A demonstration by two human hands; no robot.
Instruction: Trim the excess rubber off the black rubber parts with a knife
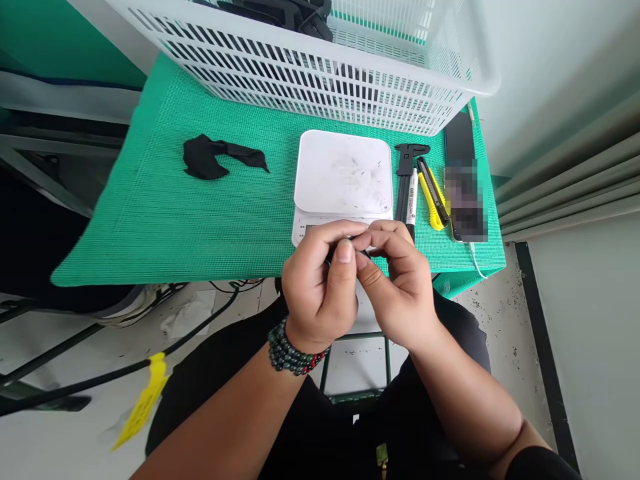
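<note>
My left hand (320,283) and my right hand (403,283) meet in front of the table edge, fingertips together. Both are closed in a pinch on a small black piece (364,252), mostly hidden by the fingers, so its kind does not show. Just beyond the fingers is a white kitchen scale (344,172) with black specks on its plate; the hands cover part of its front. A limp, irregular black scrap (203,159) lies to the left on the green mesh table cover (150,227).
Behind the scale stands a white slotted basket (320,73) with black parts (285,17) inside. To the right lie a black caliper (404,180), a white marker (412,197), a yellow-and-black utility knife (433,193) and a partly blurred device (465,203) with a white cable (477,261).
</note>
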